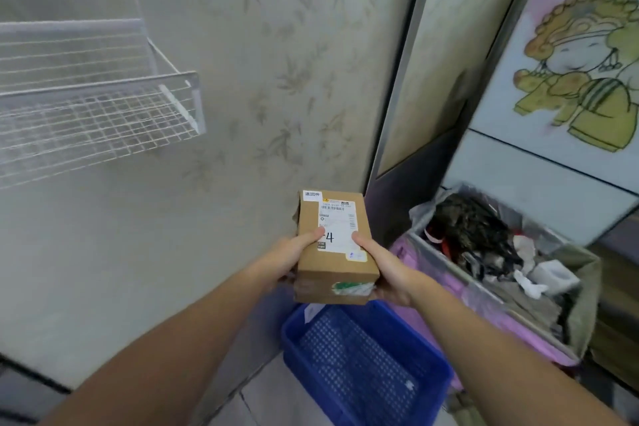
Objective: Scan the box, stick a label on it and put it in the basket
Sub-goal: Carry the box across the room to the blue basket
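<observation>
A small brown cardboard box [332, 263] is held in the air in front of me, above the far end of a blue plastic basket [363, 367] on the floor. The box carries a white shipping label with a barcode and a small white sticker at its top left corner. My left hand [290, 256] grips its left side, thumb on the top face. My right hand [383, 266] grips the right side, thumb on the label. The basket's perforated bottom shows through, with a small white scrap in it.
A white wire shelf [103, 107] juts from the wall at upper left. A bin lined with a plastic bag [494, 252], full of rubbish, stands right of the basket on something purple. A panel with a cartoon figure [581, 73] rises behind it.
</observation>
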A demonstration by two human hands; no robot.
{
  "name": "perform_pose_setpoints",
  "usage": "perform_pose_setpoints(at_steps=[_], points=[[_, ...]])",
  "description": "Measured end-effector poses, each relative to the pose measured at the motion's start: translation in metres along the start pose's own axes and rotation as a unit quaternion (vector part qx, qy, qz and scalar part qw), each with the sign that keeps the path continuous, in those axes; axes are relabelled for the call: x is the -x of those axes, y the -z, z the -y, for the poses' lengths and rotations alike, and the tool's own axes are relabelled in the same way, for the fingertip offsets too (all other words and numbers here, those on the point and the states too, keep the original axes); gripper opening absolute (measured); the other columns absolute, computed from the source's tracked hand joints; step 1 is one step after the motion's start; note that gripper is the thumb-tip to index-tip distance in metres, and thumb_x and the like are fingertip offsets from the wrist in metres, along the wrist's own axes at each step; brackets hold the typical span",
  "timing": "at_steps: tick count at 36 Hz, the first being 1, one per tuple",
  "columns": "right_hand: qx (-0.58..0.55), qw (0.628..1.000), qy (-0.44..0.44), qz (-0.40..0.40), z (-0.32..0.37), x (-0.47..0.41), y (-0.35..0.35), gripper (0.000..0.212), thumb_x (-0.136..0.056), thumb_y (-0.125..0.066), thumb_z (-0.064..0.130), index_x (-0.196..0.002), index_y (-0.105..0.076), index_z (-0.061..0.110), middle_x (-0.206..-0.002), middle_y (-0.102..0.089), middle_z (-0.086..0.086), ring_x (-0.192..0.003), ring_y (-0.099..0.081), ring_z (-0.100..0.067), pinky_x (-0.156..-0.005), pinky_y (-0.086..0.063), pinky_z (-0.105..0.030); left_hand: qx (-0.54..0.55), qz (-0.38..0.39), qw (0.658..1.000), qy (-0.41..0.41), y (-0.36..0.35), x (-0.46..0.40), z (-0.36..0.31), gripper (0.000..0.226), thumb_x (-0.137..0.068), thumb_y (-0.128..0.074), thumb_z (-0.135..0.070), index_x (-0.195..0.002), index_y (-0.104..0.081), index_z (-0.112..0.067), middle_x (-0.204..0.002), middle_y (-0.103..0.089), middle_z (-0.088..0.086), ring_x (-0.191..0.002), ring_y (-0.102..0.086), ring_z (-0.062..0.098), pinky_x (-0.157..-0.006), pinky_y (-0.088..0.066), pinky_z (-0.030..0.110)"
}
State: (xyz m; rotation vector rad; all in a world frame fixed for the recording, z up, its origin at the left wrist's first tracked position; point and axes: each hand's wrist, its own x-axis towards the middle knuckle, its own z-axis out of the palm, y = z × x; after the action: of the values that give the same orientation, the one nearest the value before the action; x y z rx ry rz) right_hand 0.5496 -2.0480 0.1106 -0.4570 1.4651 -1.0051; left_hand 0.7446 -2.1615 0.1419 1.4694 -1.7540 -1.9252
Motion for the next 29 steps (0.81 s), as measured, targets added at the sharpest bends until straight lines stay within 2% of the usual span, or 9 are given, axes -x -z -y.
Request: perform_pose_setpoints(at_steps=[2,6,8,11,16,20,22,25,29], points=[[-0.012,1.0,0.0,-0.019,-0.005,-0.014,0.007,0.073,-0.072,-0.073,0.075,-0.129,-0.065,0.03,-0.121,-0.079,-0.007,-0.116,-0.072,-0.031,-0.106,-0.052,-0.057,-0.008,0.02,1.0,0.002,-0.002,-0.028,-0.002,0.06,-0.08,-0.066,-0.075,-0.118,-0.071,-0.029,-0.104,-0.08,-0.002,-0.097,-0.074,0.022,-0.081,-0.06,0.039],[-0.036,0.997,-0.014,-0.063,-0.019,-0.038,0.026,0.075,-0.074,-0.068,0.078,-0.133,-0.064,0.032,-0.121,-0.079,-0.003,-0.115,-0.073,-0.027,-0.104,-0.054,-0.056,-0.011,0.063,0.998,-0.004,-0.018,-0.076,-0.003,0.048,-0.086,-0.066,-0.069,-0.124,-0.066,-0.04,-0.096,-0.082,-0.012,-0.095,-0.076,0.017,-0.08,-0.06,0.039],[-0.048,0.995,-0.019,-0.08,-0.028,-0.05,0.039,0.07,-0.079,-0.063,0.078,-0.133,-0.064,0.033,-0.121,-0.079,-0.003,-0.115,-0.073,-0.027,-0.103,-0.055,-0.056,-0.02,0.088,0.996,0.005,-0.03,-0.101,-0.003,0.042,-0.087,-0.066,-0.066,-0.121,-0.065,-0.041,-0.101,-0.082,-0.01,-0.099,-0.075,0.02,-0.088,-0.06,0.045],[-0.064,0.992,-0.026,-0.102,-0.042,-0.069,0.058,0.063,-0.082,-0.058,0.077,-0.13,-0.065,0.035,-0.119,-0.08,-0.001,-0.111,-0.075,-0.023,-0.101,-0.057,-0.052,-0.038,0.125,0.991,0.013,-0.049,-0.141,0.001,0.051,-0.09,-0.066,-0.063,-0.132,-0.063,-0.035,-0.11,-0.081,-0.004,-0.105,-0.075,0.023,-0.098,-0.057,0.048],[-0.051,0.987,-0.057,-0.142,-0.071,-0.115,0.089,0.056,-0.087,-0.05,0.076,-0.127,-0.068,0.04,-0.117,-0.08,0.005,-0.108,-0.076,-0.019,-0.097,-0.06,-0.048,-0.071,0.151,0.986,0.012,-0.077,-0.207,0.024,0.061,-0.094,-0.063,-0.059,-0.146,-0.051,-0.03,-0.121,-0.076,-0.004,-0.107,-0.074,0.018,-0.1,-0.056,0.043],[-0.029,0.982,-0.076,-0.169,-0.11,-0.16,0.101,0.064,-0.081,-0.049,0.083,-0.136,-0.058,0.051,-0.115,-0.079,0.015,-0.103,-0.077,-0.011,-0.096,-0.06,-0.043,-0.1,0.16,0.982,0.031,-0.092,-0.26,0.07,0.055,-0.096,-0.062,-0.056,-0.143,-0.056,-0.028,-0.118,-0.077,-0.009,-0.107,-0.073,0.013,-0.106,-0.053,0.043],[-0.015,0.978,-0.079,-0.194,-0.138,-0.187,0.106,0.079,-0.075,-0.051,0.087,-0.143,-0.051,0.047,-0.124,-0.075,0.016,-0.109,-0.073,-0.012,-0.105,-0.054,-0.044,-0.12,0.157,0.979,0.04,-0.1,-0.287,0.098,0.052,-0.099,-0.06,-0.052,-0.143,-0.058,-0.026,-0.122,-0.076,-0.008,-0.111,-0.071,0.014,-0.108,-0.051,0.043],[-0.051,0.961,-0.113,-0.247,-0.184,-0.228,0.111,0.091,-0.077,-0.06,0.081,-0.145,-0.042,0.024,-0.136,-0.066,0.001,-0.117,-0.068,-0.023,-0.109,-0.051,-0.049,-0.149,0.142,0.977,0.053,-0.115,-0.326,0.142,0.049,-0.102,-0.057,-0.048,-0.145,-0.057,-0.025,-0.125,-0.073,-0.007,-0.115,-0.068,0.017,-0.102,-0.05,0.035],[-0.077,0.948,-0.141,-0.276,-0.258,-0.286,0.116,0.061,-0.091,-0.062,0.064,-0.129,-0.043,0.02,-0.131,-0.064,-0.004,-0.113,-0.068,-0.024,-0.104,-0.055,-0.05,-0.188,0.135,0.97,0.071,-0.137,-0.384,0.211,0.052,-0.103,-0.055,-0.048,-0.15,-0.05,-0.028,-0.133,-0.067,-0.004,-0.119,-0.063,0.021,-0.102,-0.047,0.036]])
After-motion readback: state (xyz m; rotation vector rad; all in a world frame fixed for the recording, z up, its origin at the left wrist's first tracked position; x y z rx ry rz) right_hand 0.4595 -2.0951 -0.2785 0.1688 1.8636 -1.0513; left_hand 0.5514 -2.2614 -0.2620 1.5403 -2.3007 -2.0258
